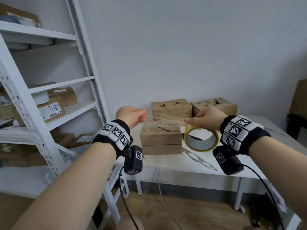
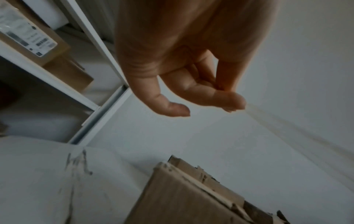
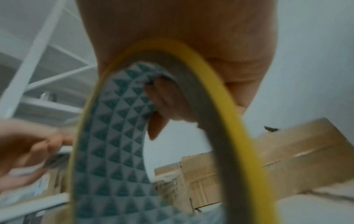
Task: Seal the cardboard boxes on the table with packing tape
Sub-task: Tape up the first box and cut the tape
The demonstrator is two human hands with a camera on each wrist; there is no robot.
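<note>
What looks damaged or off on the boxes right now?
The near box has a torn, peeling top face with ragged paper edges. Both rear boxes show dark scuffed tears on top. Nothing is spilled.

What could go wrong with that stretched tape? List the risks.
1. The strip of tape hangs in the air between the left hand and the roll in the right hand; it could sag, twist and stick to itself.
2. The left hand pinches only the tape's end, so it might slip free.
3. The front box has a torn, uneven top, so the tape may bond poorly there.
</note>
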